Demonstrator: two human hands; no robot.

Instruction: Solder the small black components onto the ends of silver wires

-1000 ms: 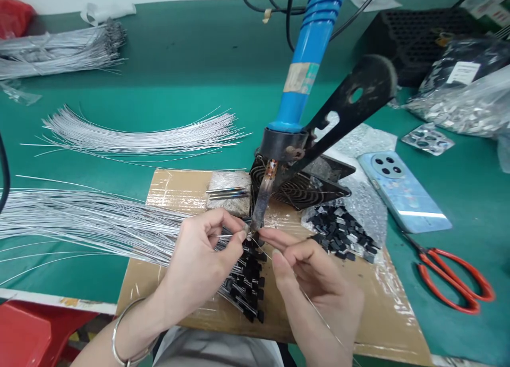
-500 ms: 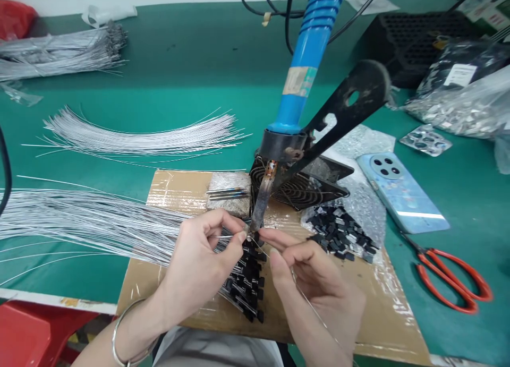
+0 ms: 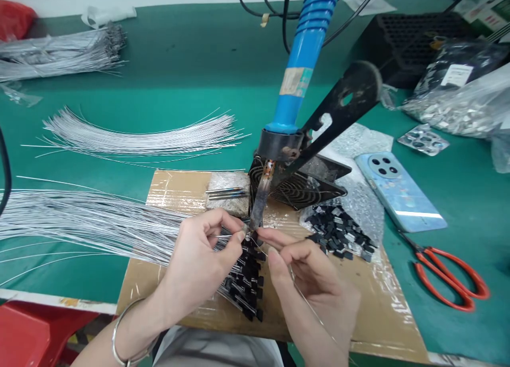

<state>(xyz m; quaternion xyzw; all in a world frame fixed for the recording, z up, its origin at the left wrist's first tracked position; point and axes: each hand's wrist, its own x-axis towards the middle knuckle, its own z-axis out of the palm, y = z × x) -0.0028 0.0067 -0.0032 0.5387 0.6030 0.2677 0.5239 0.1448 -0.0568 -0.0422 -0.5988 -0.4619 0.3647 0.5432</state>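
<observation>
My left hand (image 3: 203, 263) pinches a thin grey wire (image 3: 225, 237) between thumb and forefinger, its end at the tip of a blue-handled soldering iron (image 3: 295, 96). The iron hangs tip-down in a black metal holder (image 3: 342, 109). My right hand (image 3: 316, 290) is closed on a thin strand of solder wire (image 3: 308, 305), which runs from the fingertips across the palm. Its front end meets the iron's tip, where the small joint is partly hidden by my fingers. Below the tip lie wires with black connector ends (image 3: 249, 282) in a row.
A cardboard sheet (image 3: 319, 324) lies under the work, with a black fan (image 3: 295, 189) behind the iron. Small black pieces (image 3: 340, 231) are heaped at right, near a blue phone (image 3: 402, 191) and red-handled scissors (image 3: 446, 279). Bundles of grey wire (image 3: 139, 136) lie at left.
Both hands stay at the iron's tip with the same grip. The view has shifted slightly, and the iron's upper part appears a little further left.
</observation>
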